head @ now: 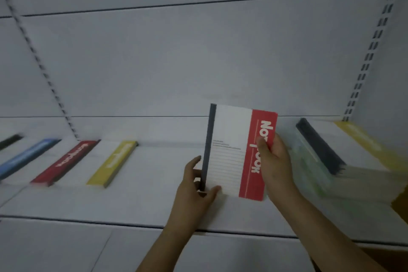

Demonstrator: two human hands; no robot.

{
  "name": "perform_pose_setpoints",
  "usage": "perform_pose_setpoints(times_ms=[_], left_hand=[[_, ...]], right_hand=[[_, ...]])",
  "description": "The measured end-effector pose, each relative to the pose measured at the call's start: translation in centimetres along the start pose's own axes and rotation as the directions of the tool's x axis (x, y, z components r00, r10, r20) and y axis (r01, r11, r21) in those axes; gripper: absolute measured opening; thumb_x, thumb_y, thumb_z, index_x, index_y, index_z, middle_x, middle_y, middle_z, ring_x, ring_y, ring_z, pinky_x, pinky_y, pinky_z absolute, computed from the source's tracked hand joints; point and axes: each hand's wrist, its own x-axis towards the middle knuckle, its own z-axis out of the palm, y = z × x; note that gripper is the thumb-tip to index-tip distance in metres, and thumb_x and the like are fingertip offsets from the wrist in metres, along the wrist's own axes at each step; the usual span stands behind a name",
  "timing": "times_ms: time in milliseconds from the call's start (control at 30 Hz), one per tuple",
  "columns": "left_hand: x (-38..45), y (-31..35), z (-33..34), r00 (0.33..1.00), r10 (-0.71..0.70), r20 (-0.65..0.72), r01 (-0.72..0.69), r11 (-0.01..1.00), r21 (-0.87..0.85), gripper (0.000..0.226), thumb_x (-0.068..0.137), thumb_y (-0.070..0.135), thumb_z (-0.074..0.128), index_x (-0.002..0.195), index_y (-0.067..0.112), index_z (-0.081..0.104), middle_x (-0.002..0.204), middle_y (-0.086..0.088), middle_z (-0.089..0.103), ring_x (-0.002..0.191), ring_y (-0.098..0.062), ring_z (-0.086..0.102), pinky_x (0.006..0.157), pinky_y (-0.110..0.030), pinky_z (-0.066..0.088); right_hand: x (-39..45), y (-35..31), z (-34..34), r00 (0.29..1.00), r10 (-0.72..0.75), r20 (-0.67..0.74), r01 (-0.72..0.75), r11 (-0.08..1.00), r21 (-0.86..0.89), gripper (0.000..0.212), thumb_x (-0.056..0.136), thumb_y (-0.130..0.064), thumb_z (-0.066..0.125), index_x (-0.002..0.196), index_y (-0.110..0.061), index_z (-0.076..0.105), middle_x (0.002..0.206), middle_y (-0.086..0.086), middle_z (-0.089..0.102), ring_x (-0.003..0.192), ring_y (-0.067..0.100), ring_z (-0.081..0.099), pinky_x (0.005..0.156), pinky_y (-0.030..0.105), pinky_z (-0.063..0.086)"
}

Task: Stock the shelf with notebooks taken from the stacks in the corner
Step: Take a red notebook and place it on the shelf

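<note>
Nearest the camera, two bare forearms are reaching up and forward over the front lip of a white shelf (66, 210), below which a further white panel is showing. The left hand (194, 185) is gripping the lower spine corner of a red-and-white notebook (229, 152), thumb across the cover and fingers behind the dark spine. The right hand (276, 161) is pinching the notebook's red band on the opposite edge, thumb lying over the printed title. Both hands are thus clamped on the same notebook, which is standing upright with its cover facing the camera; whether its bottom edge is touching the shelf cannot be told. Just to the right, a stack of notebooks (344, 161) is lying flat in the shelf's corner, the top one showing a dark spine and a yellow band; motion blur is obscuring detail. To the left, well apart from the held copy, a yellow notebook (112, 163), a red notebook (66, 161) and a blue notebook (28, 157) are lying flat in a row, with a dark-edged one at the frame's edge. Farthest back, the white back panel (198, 62) is rising between two slotted uprights (371, 51).
</note>
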Motion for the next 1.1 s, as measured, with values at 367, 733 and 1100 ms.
perform_pose_setpoints(times_ms=[367, 733, 1100], left_hand=[[-4.3, -8.2, -22.1, 0.961, 0.026, -0.276, 0.060, 0.952, 0.299, 0.076, 0.080, 0.024, 0.078, 0.137, 0.050, 0.035, 0.106, 0.021, 0.059, 0.091, 0.003, 0.056, 0.075, -0.012, 0.048], [-3.5, -15.5, -42.1, 0.899, -0.009, -0.437, 0.157, 0.941, 0.301, 0.055, 0.072, 0.024, 0.084, 0.112, 0.049, 0.056, 0.090, 0.019, 0.066, 0.081, -0.003, 0.059, 0.068, -0.013, 0.049], [3.5, -20.6, -49.6, 0.965, -0.037, -0.260, 0.226, 0.619, 0.752, 0.099, 0.056, 0.091, 0.040, 0.136, 0.034, 0.052, 0.152, 0.009, 0.028, 0.138, -0.016, 0.010, 0.113, -0.042, 0.020]], right_hand=[[-3.0, 2.5, 23.3, 0.891, 0.252, 0.378, -0.261, 0.965, -0.030, 0.024, 0.103, -0.028, 0.040, 0.105, -0.024, 0.063, 0.087, 0.003, 0.074, 0.077, 0.021, 0.071, 0.068, 0.034, 0.053], [-5.5, 2.4, 44.0, 0.805, 0.260, 0.533, -0.236, 0.965, -0.116, 0.023, 0.097, -0.016, 0.052, 0.088, -0.009, 0.072, 0.079, 0.010, 0.075, 0.072, 0.024, 0.069, 0.074, 0.035, 0.055], [-4.3, 6.6, 50.6, 0.896, 0.070, 0.438, 0.394, 0.327, -0.859, 0.045, 0.099, -0.046, 0.030, 0.134, -0.022, 0.043, 0.134, 0.002, 0.052, 0.130, 0.027, 0.040, 0.115, 0.053, 0.015]])
